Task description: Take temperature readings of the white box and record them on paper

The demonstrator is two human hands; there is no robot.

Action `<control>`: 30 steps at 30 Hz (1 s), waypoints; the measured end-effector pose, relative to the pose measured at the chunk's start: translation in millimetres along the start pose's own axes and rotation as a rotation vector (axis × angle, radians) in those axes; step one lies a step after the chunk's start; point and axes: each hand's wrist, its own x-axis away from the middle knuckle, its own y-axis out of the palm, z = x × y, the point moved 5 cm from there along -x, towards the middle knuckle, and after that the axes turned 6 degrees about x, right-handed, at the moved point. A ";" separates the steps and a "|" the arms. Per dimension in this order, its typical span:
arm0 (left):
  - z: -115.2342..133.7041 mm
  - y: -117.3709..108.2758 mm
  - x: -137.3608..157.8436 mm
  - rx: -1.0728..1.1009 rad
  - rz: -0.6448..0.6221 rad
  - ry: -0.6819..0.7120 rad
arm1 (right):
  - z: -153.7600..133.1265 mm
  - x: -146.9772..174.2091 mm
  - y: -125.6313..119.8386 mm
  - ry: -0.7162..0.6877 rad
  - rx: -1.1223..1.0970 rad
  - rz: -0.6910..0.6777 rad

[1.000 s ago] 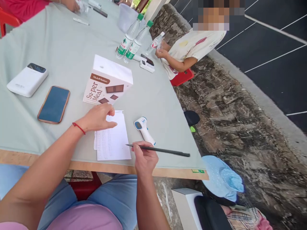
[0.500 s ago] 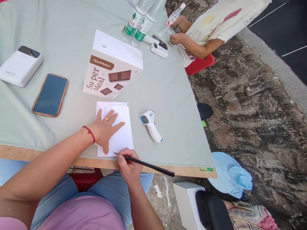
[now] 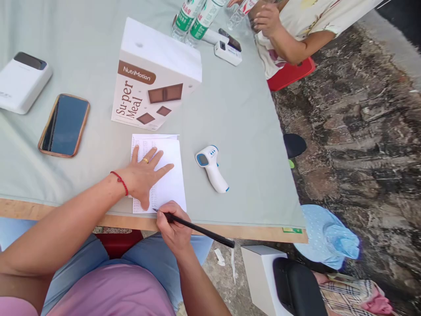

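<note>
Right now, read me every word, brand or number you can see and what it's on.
"NutriMotion": white box.
"Su-per Meal": white box.
Too small or blurred to read surely: the box's fine print; writing on the paper; green bottle labels; red bottle label; thermometer; white power bank; small white device; green sticker.

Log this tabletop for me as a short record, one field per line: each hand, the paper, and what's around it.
Left hand: spread palm-down on the paper
Right hand: holding a black pen or pencil, tip at the paper's near end
Paper: white, with small printed or written columns, partly covered
Beyond paper: white-and-brown NutriMotion box, upright
Right of paper: white handheld thermometer
Left of paper: phone, lying screen up
</note>
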 end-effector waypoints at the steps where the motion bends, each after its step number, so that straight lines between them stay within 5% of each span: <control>1: 0.0 0.1 0.0 0.001 -0.002 -0.002 | -0.7 -0.3 0.0 -0.010 0.010 -0.004; 30: -1.3 1.8 -2.5 0.012 0.027 0.001 | 8.4 4.3 -1.3 0.067 -0.018 0.043</control>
